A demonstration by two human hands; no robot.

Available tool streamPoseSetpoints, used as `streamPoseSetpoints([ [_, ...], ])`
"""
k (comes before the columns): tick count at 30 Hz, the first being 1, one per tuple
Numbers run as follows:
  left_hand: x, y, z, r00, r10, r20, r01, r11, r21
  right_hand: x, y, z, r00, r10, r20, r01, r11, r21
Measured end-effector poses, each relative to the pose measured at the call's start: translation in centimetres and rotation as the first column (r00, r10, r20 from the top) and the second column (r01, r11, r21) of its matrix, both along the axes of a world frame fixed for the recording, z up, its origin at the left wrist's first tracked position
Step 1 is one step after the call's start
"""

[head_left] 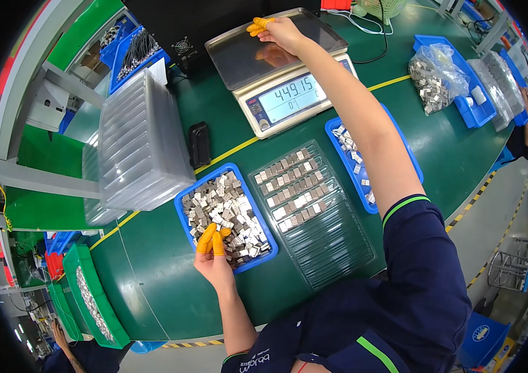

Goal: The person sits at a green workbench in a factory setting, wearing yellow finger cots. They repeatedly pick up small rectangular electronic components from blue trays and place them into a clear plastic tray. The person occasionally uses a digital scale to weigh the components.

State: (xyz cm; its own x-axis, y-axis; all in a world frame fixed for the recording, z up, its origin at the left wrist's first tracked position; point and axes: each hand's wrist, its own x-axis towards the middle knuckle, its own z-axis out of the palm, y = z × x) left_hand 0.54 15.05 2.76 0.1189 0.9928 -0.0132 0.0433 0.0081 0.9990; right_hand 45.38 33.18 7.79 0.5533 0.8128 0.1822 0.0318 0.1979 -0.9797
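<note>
My left hand (pixel 214 258), with yellow finger cots, is at the near left side of a blue tray (pixel 182 214) heaped with small rectangular metal pieces (pixel 220 202). Its fingertips are bent together over the heap; whatever they may pinch is hidden. My right arm stretches forward across the table. Over the metal pan (pixel 233 59) of a digital scale (pixel 264 118) is my right hand (pixel 282 36), also in yellow finger cots. Its fingers are drawn together, and I cannot make out anything between them. A clear ridged plastic tray (pixel 332 255) between two blue trays holds several rows of metal pieces.
Stacked clear plastic trays (pixel 143 143) stand at the left, near a black object (pixel 199 144). Under my right arm sits a second blue tray (pixel 410 158) of pieces. A plastic bag of parts (pixel 435 84) lies far right. A green bin (pixel 99 298) stands lower left; other people are nearby.
</note>
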Motion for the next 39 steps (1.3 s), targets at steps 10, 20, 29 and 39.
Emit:
streamPoseSetpoints([
  [10, 0.0, 0.1, -0.5, 0.999, -0.033, 0.015, 0.033, 0.999, 0.011, -0.1, 0.0, 0.2, 1.0, 0.022, 0.016, -0.022, 0.999, -0.033],
  [20, -0.1, -0.3, -0.5, 0.997, -0.071, -0.01, 0.071, 0.997, -0.029, -0.5, -0.5, 0.2, 0.996, -0.03, 0.083, 0.033, 0.999, -0.04],
  [29, 0.4, -0.2, 0.1, 0.995, -0.061, 0.085, 0.05, 0.99, 0.129, 1.4, -0.7, 1.9, 0.998, 0.061, -0.023, -0.061, 0.998, 0.0],
  [39, -0.2, -0.2, -0.6, 0.982, -0.051, 0.184, 0.028, 0.992, 0.124, -5.8, -25.1, 1.3, 0.626, 0.07, 0.776, 0.386, 0.838, -0.387],
])
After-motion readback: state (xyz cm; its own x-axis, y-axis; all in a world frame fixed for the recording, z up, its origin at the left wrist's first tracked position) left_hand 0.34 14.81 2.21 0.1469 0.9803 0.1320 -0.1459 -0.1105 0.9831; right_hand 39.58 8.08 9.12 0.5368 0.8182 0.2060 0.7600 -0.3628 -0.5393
